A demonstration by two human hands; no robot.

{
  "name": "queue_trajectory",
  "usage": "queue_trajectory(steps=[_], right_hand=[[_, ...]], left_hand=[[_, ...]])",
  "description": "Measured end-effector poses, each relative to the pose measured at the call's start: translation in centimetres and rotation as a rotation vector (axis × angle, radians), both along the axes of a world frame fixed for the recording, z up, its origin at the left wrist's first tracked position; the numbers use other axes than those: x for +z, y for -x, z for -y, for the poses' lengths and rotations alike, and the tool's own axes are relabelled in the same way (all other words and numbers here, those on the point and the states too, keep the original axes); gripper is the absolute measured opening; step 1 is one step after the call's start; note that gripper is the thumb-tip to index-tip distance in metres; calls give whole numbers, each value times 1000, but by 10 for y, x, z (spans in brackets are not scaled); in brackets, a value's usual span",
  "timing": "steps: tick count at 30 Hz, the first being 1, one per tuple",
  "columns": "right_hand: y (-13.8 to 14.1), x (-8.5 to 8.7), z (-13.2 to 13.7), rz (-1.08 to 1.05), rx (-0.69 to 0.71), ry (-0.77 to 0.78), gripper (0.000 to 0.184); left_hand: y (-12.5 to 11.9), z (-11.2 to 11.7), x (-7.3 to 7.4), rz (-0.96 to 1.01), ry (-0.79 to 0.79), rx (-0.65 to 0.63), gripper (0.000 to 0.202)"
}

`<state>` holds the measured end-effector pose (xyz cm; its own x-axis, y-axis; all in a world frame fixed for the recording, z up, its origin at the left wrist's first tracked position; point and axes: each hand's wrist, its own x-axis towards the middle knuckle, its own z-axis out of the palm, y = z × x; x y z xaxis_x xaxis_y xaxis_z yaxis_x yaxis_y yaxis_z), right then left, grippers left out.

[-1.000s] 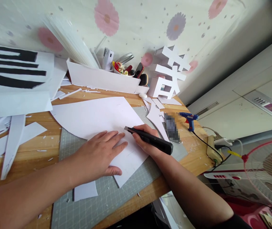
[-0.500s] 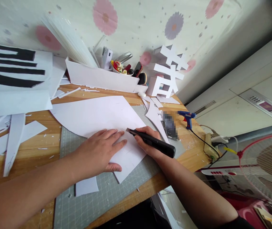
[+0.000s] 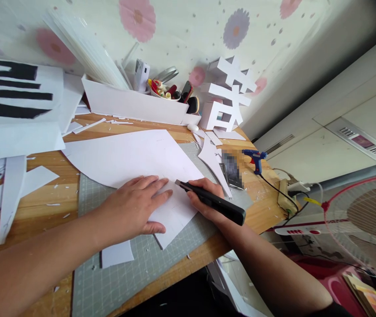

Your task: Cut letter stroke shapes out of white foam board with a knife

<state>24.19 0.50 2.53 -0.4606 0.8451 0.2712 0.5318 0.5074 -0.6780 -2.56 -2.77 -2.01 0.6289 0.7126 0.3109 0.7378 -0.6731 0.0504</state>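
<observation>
A large white foam board sheet [image 3: 131, 154], curved along its left side, lies partly on a grey cutting mat [image 3: 115, 281] and partly on the wooden table. My left hand [image 3: 140, 204] is pressed flat on the sheet with its fingers spread. A black utility knife [image 3: 214, 200] is gripped in my right hand [image 3: 206, 193], its blade end over the sheet, just right of my left fingertips. Whether the blade touches the board I cannot tell. A small white offcut [image 3: 117, 254] lies on the mat under my left forearm.
A blue glue gun [image 3: 256, 157] and a power strip [image 3: 286, 196] are on the right. White cut-out characters [image 3: 224, 110] stand behind, beside a white tool box [image 3: 131, 103]. Loose white scraps [image 3: 12, 189] and a black-printed sheet [image 3: 19, 132] occupy the left. A fan [image 3: 366, 220] stands at right.
The whole view has shifted slightly, so things appear a little further left. The knife's blade end has moved slightly right and away from my left fingertips. Both hands keep their holds.
</observation>
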Motion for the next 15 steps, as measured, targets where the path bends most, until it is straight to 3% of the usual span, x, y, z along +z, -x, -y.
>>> queue_trajectory(steps=[8, 15], right_hand=[[-7, -8, 4, 15, -15, -84, 17], [-14, -19, 2, -39, 56, -197, 13]], left_hand=[[0, 0, 4, -11, 37, 0, 78], [1, -1, 2, 11, 62, 3, 77]])
